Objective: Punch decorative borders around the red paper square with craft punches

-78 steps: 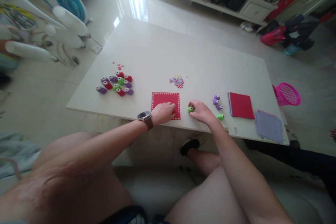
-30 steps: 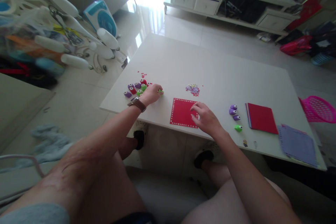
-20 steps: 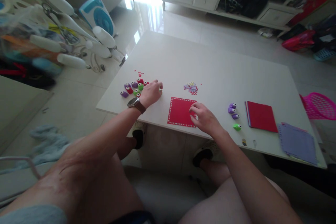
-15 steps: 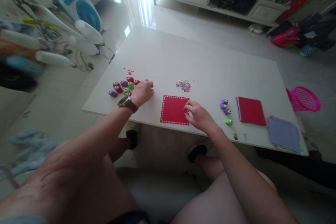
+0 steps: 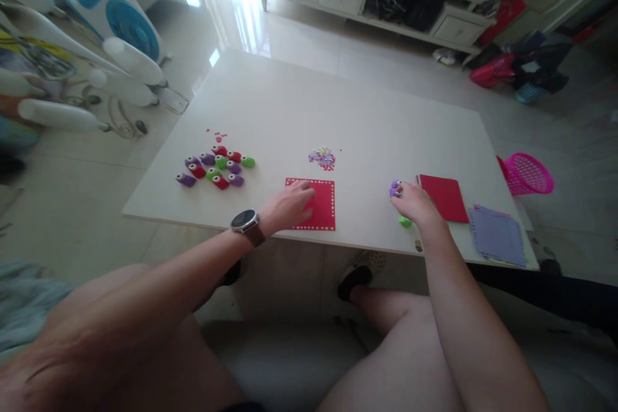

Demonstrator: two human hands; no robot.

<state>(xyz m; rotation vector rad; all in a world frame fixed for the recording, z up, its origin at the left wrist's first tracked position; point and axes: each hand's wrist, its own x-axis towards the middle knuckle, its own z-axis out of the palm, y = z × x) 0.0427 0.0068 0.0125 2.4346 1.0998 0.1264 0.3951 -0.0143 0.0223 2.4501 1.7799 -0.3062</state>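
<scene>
the left hand (image 5: pixel 288 204) is laid flat on the left part of the red punched square (image 5: pixel 316 205), fingers spread loosely and nothing gripped; a watch (image 5: pixel 244 221) is worn on that wrist. the red square lies near the front edge of the white table (image 5: pixel 309 103), its border marked by a row of small punched holes. the right hand (image 5: pixel 416 202) is set down at three o'clock from the square, well apart from it, fingers curled over a small group of purple punches (image 5: pixel 395 188); the fingertips are seen touching the punches, but whether one is actually pinched cannot be told, since the hand covers most of them. a green punch (image 5: pixel 405 222) lies just beside the hand at six o'clock of the purple ones. a stack of red sheets (image 5: pixel 443 197) lies just beyond the right hand at three o'clock, and a stack of lilac sheets (image 5: pixel 497 235) further right. a cluster of red, purple and green punches (image 5: pixel 216 168) is grouped at nine o'clock from the square, well apart from it, and a little heap of punched scraps (image 5: pixel 322 157) lies at twelve o'clock from it.
</scene>
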